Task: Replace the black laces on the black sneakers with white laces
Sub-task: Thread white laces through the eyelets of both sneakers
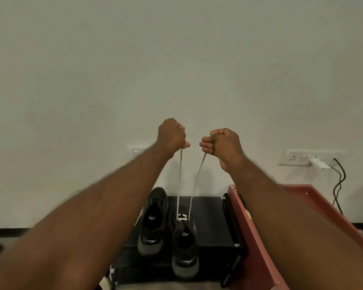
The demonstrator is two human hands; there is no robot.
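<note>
Two black sneakers stand side by side on a low black rack (210, 218). The left sneaker (153, 222) shows no lace. The right sneaker (184, 243) has a white lace (195, 181) threaded through its front eyelets. Both ends of that lace run straight up, taut. My left hand (172, 137) grips one end and my right hand (222, 145) grips the other, both raised high in front of the wall, a little apart. No black lace is visible.
A red tray-like box (252, 227) sits right of the rack, under my right forearm. On the wall at right hangs a white socket strip (302, 159) with a plugged charger and black cables (337, 185). A small socket (135, 151) lies behind my left arm.
</note>
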